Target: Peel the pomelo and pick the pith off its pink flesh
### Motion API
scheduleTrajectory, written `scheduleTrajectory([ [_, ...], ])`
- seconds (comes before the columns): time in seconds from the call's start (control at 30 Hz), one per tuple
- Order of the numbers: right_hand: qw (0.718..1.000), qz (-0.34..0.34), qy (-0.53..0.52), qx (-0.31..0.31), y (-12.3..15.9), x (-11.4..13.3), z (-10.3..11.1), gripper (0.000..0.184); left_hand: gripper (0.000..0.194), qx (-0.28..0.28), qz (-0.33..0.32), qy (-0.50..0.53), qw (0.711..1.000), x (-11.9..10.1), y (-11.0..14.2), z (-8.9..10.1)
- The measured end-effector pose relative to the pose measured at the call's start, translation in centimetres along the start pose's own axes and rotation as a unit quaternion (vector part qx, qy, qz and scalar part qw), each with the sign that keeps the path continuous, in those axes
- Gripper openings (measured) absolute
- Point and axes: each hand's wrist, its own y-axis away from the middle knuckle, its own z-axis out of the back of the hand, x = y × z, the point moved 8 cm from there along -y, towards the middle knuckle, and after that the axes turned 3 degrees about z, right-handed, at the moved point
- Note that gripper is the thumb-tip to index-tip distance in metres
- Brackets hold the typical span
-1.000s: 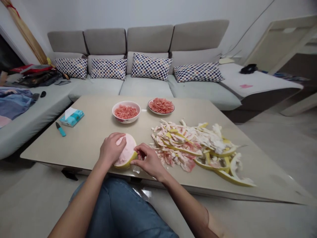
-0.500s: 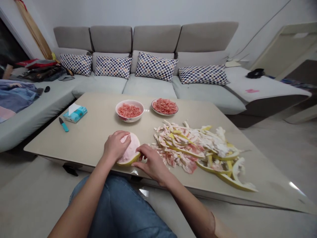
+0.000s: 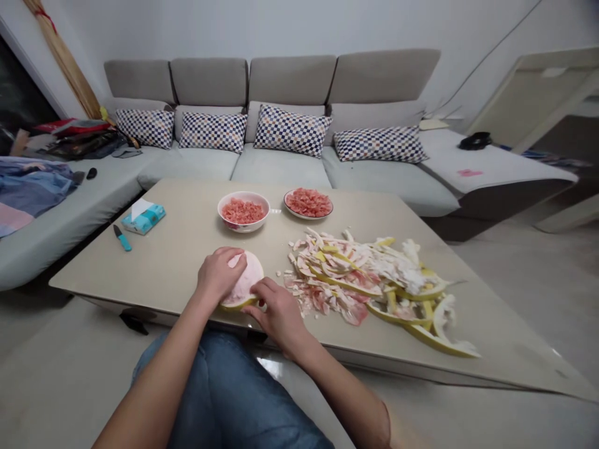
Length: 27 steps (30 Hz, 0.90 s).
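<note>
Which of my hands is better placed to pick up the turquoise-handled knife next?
Probably your left hand: it's on the knife's side of the fruit. Your right hand is farther away, at the fruit's edge beside the peel pile.

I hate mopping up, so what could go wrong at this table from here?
The fruit is near the table's front edge, so it might slip off if the left hand loosens. The knife lies by the left edge and could get knocked down. Loose bits by the peel pile, close to the right hand, might get scattered.
</note>
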Motion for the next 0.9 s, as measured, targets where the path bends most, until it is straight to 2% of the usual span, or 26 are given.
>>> scheduleTrajectory([
  [0.1, 1.0, 0.005, 0.031, 0.001, -0.1, 0.4, -0.3, 0.021, 0.031, 0.002, -0.001, 0.009, 1.0, 0.0, 0.0, 0.0],
  [0.23, 1.0, 0.003, 0.02, 0.003, 0.2, 0.4, -0.7, 0.017, 0.033, -0.003, -0.004, 0.008, 1.0, -0.1, 0.1, 0.1],
  [0.43, 1.0, 0.002, -0.016, -0.001, -0.1, -2.1, 1.4, 0.016, 0.044, 0.024, 0.014, -0.06, 0.998, -0.6, -0.1, 0.1],
  [0.5, 1.0, 0.005, -0.029, -0.001, -0.3, -3.3, 2.4, 0.015, 0.045, 0.033, -0.034, -0.087, 0.995, -1.6, -0.2, 0.1],
  [0.6, 0.999, 0.012, -0.038, -0.007, -0.2, -4.6, 3.3, 0.019, 0.037, 0.048, -0.163, -0.071, 0.983, -3.5, 0.3, -0.5],
  [0.67, 0.999, 0.02, -0.038, -0.019, 0.0, -4.8, 3.4, 0.028, 0.033, 0.051, -0.191, -0.041, 0.979, -3.8, 0.7, -0.9],
  [0.77, 0.998, 0.025, -0.043, -0.044, 0.3, -4.3, 2.8, 0.036, 0.032, 0.036, -0.161, -0.026, 0.986, -3.4, 0.6, -1.2],
  [0.9, 0.996, 0.005, -0.042, -0.076, 0.6, -3.9, 2.2, 0.027, 0.031, 0.039, -0.128, -0.031, 0.991, -3.2, 0.2, -1.3],
])
